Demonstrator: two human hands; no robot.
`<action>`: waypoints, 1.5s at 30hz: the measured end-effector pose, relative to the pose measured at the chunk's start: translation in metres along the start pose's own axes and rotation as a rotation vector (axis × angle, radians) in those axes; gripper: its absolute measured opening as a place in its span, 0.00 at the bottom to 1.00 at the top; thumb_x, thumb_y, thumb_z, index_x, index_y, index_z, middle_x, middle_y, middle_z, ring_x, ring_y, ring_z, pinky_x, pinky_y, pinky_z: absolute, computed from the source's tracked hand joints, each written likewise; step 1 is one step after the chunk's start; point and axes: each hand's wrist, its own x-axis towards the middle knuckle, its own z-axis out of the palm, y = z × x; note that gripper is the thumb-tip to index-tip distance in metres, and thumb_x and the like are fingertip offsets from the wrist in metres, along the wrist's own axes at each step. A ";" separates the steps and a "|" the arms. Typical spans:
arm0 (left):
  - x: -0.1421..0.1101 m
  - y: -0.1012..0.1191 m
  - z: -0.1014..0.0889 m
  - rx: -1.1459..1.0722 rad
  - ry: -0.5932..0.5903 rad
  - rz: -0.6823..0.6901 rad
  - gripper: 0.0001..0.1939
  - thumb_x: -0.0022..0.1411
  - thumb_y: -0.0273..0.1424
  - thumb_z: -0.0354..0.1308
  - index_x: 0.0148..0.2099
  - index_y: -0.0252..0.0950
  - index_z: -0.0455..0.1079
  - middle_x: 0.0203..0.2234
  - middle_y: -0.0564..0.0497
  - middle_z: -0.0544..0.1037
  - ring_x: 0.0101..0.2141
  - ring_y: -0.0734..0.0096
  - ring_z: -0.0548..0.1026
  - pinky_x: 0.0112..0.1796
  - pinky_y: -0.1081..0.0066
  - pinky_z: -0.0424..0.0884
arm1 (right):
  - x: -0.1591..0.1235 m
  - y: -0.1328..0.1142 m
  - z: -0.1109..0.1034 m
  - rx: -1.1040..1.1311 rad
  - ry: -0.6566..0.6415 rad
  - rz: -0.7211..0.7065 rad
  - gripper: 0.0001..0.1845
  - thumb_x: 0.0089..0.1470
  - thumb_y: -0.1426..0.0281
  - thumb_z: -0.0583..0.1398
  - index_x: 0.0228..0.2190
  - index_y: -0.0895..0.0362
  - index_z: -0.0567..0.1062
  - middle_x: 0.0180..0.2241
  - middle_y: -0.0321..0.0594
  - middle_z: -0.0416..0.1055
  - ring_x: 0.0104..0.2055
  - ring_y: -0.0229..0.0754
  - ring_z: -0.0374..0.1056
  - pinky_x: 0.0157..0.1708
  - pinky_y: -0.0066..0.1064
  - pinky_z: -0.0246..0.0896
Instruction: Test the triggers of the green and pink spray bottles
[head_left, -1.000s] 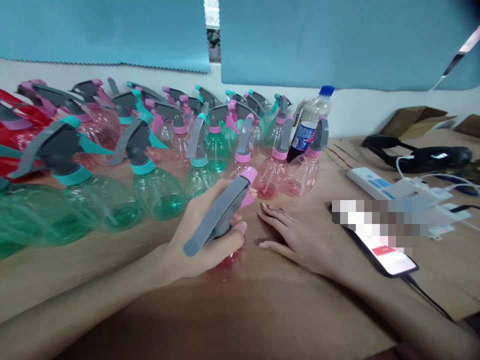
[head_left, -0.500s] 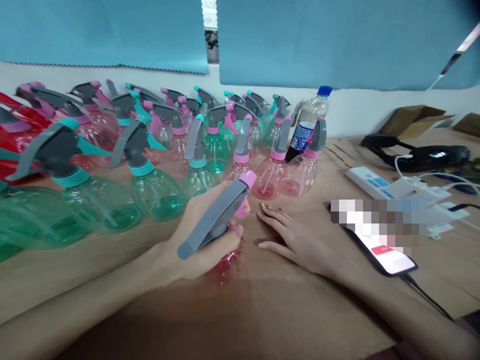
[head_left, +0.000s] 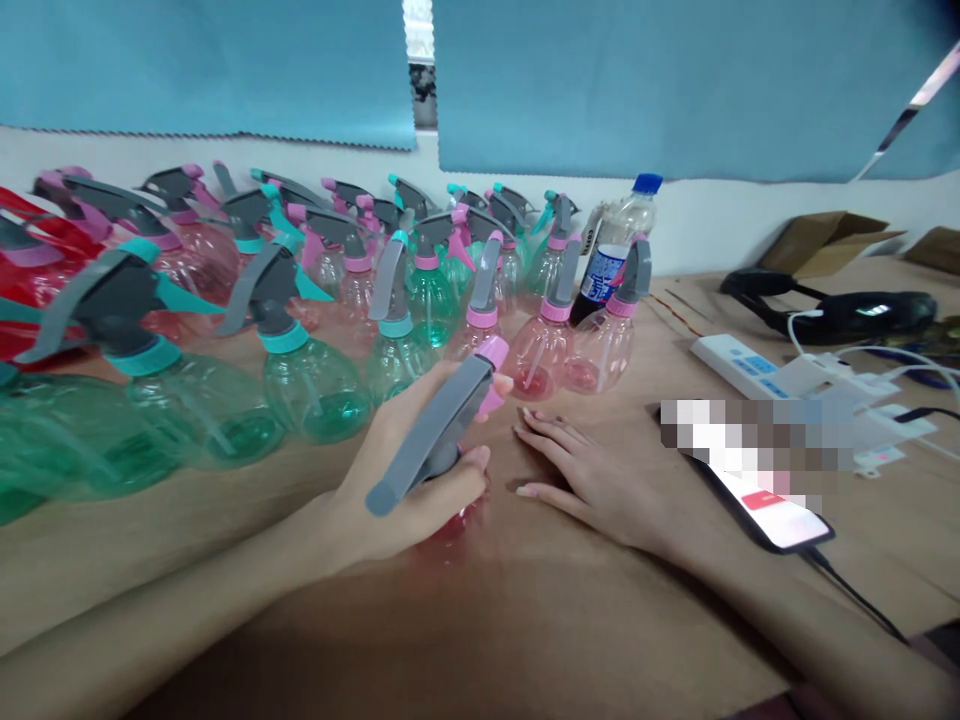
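My left hand is wrapped round the neck of a spray bottle with a grey head, a pink nozzle and a pink trigger. Its clear pink body is mostly hidden behind the hand and stands on the table. A finger sits by the pink trigger. Flat on the tabletop to the right lies my right hand, fingers stretched out, holding nothing. Just beyond the hands are a pink spray bottle and a green spray bottle, both with some liquid at the bottom.
Several more green and pink spray bottles fill the table's left and back. A blue-capped drink bottle stands behind them. On the right lie a phone on a cable, a white power strip, black headphones and an open cardboard box.
The held spray bottle's head has shifted slightly, its nozzle a little left and its grey back end a little right. My right hand has stayed in place.
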 end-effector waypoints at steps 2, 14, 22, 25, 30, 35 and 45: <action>0.000 0.000 0.001 -0.035 0.003 0.007 0.14 0.49 0.27 0.54 0.40 0.41 0.63 0.28 0.55 0.72 0.24 0.70 0.71 0.24 0.73 0.71 | 0.000 0.000 0.000 0.003 0.001 0.000 0.36 0.59 0.50 0.52 0.62 0.56 0.57 0.64 0.52 0.54 0.65 0.53 0.50 0.61 0.55 0.49; -0.004 -0.007 0.007 -0.232 -0.050 -0.100 0.23 0.50 0.25 0.56 0.49 0.45 0.60 0.34 0.55 0.74 0.32 0.67 0.79 0.31 0.70 0.76 | 0.001 -0.002 -0.002 -0.013 -0.009 0.007 0.36 0.59 0.50 0.52 0.61 0.58 0.59 0.63 0.53 0.56 0.65 0.52 0.51 0.61 0.53 0.50; -0.003 -0.007 0.007 -0.228 -0.055 -0.068 0.21 0.50 0.26 0.56 0.48 0.44 0.60 0.34 0.54 0.73 0.32 0.67 0.78 0.27 0.73 0.74 | 0.000 -0.001 -0.001 -0.020 -0.006 0.010 0.37 0.59 0.50 0.52 0.62 0.58 0.58 0.63 0.52 0.55 0.65 0.52 0.51 0.62 0.52 0.49; -0.003 -0.009 0.008 -0.220 -0.038 -0.051 0.21 0.51 0.27 0.55 0.48 0.44 0.61 0.34 0.54 0.74 0.32 0.68 0.78 0.29 0.72 0.74 | 0.001 -0.002 -0.001 -0.014 -0.003 0.006 0.36 0.59 0.50 0.52 0.62 0.58 0.58 0.63 0.53 0.56 0.65 0.53 0.51 0.61 0.53 0.50; -0.003 -0.012 0.008 -0.232 -0.027 -0.054 0.20 0.51 0.28 0.56 0.48 0.44 0.62 0.35 0.53 0.75 0.32 0.66 0.78 0.29 0.70 0.75 | 0.001 -0.002 -0.002 -0.021 -0.013 0.010 0.37 0.59 0.50 0.52 0.61 0.60 0.59 0.63 0.54 0.56 0.65 0.53 0.51 0.61 0.53 0.50; -0.004 -0.011 0.008 -0.209 -0.032 -0.053 0.21 0.51 0.28 0.55 0.49 0.47 0.63 0.36 0.54 0.76 0.31 0.66 0.78 0.31 0.70 0.75 | 0.000 -0.001 -0.002 -0.004 -0.001 0.012 0.36 0.59 0.51 0.53 0.62 0.57 0.58 0.63 0.51 0.56 0.65 0.53 0.51 0.62 0.52 0.50; -0.001 -0.002 0.005 -0.183 -0.012 -0.005 0.14 0.47 0.23 0.51 0.39 0.41 0.61 0.22 0.59 0.66 0.21 0.74 0.67 0.23 0.73 0.66 | 0.001 -0.003 -0.003 -0.011 -0.020 0.010 0.37 0.59 0.50 0.52 0.62 0.58 0.57 0.63 0.53 0.55 0.65 0.53 0.51 0.61 0.54 0.50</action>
